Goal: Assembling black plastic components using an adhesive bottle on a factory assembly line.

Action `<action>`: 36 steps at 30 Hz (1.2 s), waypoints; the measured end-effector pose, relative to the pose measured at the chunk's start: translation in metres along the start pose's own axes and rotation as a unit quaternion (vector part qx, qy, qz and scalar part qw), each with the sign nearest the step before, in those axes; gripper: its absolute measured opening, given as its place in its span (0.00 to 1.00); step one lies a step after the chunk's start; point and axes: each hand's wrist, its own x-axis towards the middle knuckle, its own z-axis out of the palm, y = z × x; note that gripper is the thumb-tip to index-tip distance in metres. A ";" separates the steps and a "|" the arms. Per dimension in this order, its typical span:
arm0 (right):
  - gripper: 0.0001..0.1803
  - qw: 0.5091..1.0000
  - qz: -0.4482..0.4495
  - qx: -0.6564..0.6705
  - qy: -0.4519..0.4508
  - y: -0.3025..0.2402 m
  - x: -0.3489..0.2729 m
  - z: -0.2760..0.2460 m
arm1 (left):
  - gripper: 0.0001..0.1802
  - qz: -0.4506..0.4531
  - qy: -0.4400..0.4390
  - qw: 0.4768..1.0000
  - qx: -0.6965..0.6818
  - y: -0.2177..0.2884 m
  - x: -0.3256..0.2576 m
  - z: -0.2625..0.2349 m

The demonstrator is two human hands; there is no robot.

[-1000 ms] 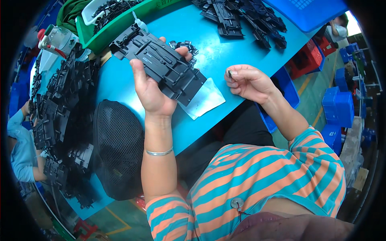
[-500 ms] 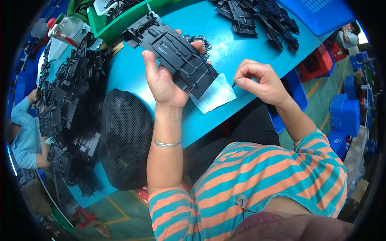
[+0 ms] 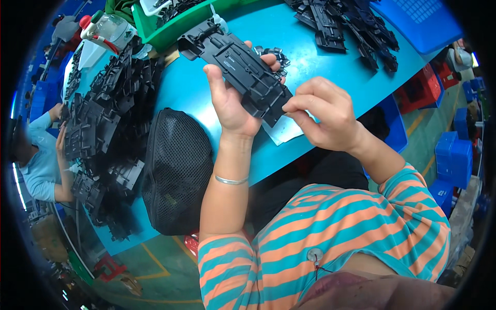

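Note:
A long black plastic chassis (image 3: 235, 70), moulded with ribs and slots, lies slantwise across my left hand (image 3: 235, 111). The thumb is along its near side and the fingers curl round the far side. My right hand (image 3: 328, 113) pinches thumb and forefinger together at the chassis's lower right end. A small black part was between those fingertips a moment ago; now the fingers and the dark chassis mostly hide it. Behind the left fingers sits a small heap of black pieces (image 3: 280, 58). A white sheet (image 3: 285, 133) lies on the table, partly under the chassis and right hand.
Piled black chassis parts (image 3: 98, 119) cover the table's left side, beside a black mesh bag (image 3: 178, 175). More chassis (image 3: 330, 33) lie at the far right near a blue tray (image 3: 418, 23). At the back are a green bin (image 3: 155, 33) and clear bottle (image 3: 116, 31). Another person's sleeve (image 3: 39, 175) shows left.
My right hand has moved left and up, bringing its pinched fingertips to the chassis's end. The chassis stays in my left hand. The whole view has shifted slightly.

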 end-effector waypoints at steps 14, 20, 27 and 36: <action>0.11 0.980 -0.158 -0.115 0.023 0.009 -0.008 0.015 | 0.50 0.041 -0.005 0.991 0.126 -0.005 -0.004 0.002; 0.10 0.977 -0.170 -0.127 0.024 0.014 -0.010 0.018 | 0.50 0.041 -0.008 0.991 0.131 -0.006 -0.004 0.000; 0.09 0.973 -0.183 -0.139 0.014 0.016 -0.011 0.020 | 0.49 0.044 -0.007 0.990 0.130 -0.006 -0.003 0.001; 0.17 0.975 -0.188 -0.121 0.007 0.017 -0.014 0.024 | 0.49 0.055 -0.012 0.987 0.148 -0.007 -0.003 0.000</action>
